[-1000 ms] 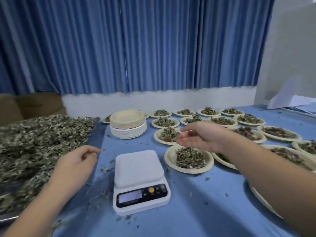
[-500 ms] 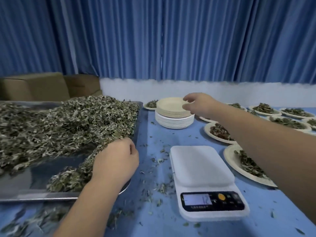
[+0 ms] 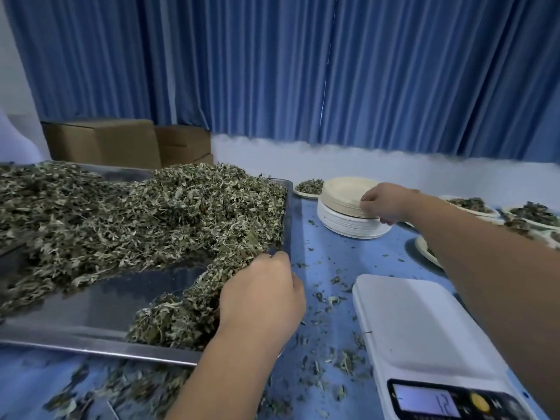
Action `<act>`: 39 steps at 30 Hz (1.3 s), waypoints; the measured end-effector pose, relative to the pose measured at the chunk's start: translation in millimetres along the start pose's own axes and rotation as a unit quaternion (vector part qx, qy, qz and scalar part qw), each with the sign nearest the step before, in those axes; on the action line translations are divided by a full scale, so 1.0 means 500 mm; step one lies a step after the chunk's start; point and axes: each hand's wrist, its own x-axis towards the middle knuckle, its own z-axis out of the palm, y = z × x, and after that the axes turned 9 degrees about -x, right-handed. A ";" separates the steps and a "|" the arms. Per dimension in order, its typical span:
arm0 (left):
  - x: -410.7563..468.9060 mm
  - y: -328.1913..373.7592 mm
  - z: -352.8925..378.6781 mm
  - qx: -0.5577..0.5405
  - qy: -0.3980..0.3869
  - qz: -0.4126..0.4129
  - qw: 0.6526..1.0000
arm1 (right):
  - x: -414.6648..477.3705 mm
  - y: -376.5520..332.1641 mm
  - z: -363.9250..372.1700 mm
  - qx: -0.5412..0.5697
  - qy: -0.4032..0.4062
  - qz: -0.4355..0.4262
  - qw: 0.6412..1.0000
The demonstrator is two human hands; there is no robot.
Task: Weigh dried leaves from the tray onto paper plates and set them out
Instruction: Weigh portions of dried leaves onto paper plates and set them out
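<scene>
Well, in the head view the left hand [image 3: 260,298] is just left of the scale [image 3: 406,322], at the corner of the tray [image 3: 91,338] nearest the scale. Its grip is curled down into the dried leaves [image 3: 151,222] and looks closed on a handful. The fingertips are hidden in the pile. Behind the scale, the right hand [image 3: 385,204] has its grip pinched on the edge of the stack of paper plates [image 3: 342,204], near the top. The scale top is bare.

What could go wrong? The plates sit tight together, so the pinch may lift two or three at once, or drag the whole stack. The handful is loose and crumbly, so bits may drop on the counter [image 3: 327,247] beside the scale, where many crumbs [image 3: 342,362] lie. A number glows on the scale screen, too blurry to read. If it is not set to zero with the plate on, the weight will be wrong.
</scene>
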 end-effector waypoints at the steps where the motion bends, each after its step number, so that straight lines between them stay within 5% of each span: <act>1: 0.001 0.000 0.001 0.001 0.000 0.000 1.000 | 0.002 -0.001 0.002 -0.003 0.008 -0.003 1.000; 8: 0.000 -0.001 0.000 -0.005 0.003 0.000 1.000 | 0.020 -0.008 0.006 0.005 0.068 0.019 0.998; 39: -0.001 0.000 -0.002 -0.005 -0.007 -0.002 1.000 | 0.046 0.010 -0.014 0.007 0.041 -0.014 0.999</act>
